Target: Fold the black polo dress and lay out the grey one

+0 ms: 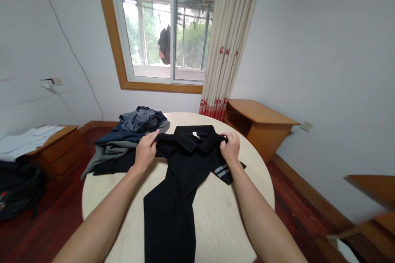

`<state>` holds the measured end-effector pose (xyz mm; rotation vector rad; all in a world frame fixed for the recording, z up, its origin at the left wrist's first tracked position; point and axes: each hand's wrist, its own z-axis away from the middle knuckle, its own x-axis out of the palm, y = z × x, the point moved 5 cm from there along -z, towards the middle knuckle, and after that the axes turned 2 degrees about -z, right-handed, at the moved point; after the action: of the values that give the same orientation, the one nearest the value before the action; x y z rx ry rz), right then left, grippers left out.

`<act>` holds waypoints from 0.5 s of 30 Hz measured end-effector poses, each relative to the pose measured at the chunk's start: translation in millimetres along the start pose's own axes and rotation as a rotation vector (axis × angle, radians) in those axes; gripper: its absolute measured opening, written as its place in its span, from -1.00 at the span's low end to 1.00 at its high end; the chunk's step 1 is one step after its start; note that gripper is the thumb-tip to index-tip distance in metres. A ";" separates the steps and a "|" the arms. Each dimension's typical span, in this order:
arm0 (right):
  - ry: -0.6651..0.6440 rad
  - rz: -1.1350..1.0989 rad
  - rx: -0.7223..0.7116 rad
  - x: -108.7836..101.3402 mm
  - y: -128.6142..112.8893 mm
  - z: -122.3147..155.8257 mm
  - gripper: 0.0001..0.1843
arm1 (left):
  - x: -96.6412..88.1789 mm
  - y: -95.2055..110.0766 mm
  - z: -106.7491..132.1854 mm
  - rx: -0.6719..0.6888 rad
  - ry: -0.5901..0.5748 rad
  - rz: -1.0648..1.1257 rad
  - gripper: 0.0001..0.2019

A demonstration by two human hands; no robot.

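A black polo shirt [185,176] lies over the round pale table, its collar at the far side and its lower part running toward me past the near edge of the view. My left hand [146,151] grips the shirt at the left shoulder or sleeve, thumb and fingers closed on the cloth. On the other side, my right hand [230,147] pinches the fabric at the right shoulder. Below that hand hangs a short sleeve with two grey stripes [221,170]. A small white label shows inside the collar.
A heap of dark and grey clothes [135,131] sits on the table [222,213], left of the shirt. Beyond stand a wooden desk [262,117] and a patterned curtain [230,41] by the window. At left are a drawer cabinet [64,152] and a black bag [21,189].
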<state>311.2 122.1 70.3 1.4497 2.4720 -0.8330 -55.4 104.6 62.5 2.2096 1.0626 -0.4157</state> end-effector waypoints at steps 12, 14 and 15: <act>-0.023 -0.554 0.649 -0.4 -4.2 2.4 -0.67 | -33.1 29.7 -7.8 -0.123 0.098 0.028 -0.71; 0.066 -0.709 0.647 -10.4 -16.8 -5.2 -0.62 | -36.7 26.5 -13.4 -0.280 0.032 0.264 -0.71; 0.099 -0.755 0.623 -15.0 -22.9 -11.3 -0.61 | -35.9 22.9 -17.8 -0.383 -0.030 0.409 -0.67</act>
<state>301.3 108.1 94.5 0.6019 3.0175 -1.8224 -59.8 85.1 104.0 1.9950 0.5883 -0.0564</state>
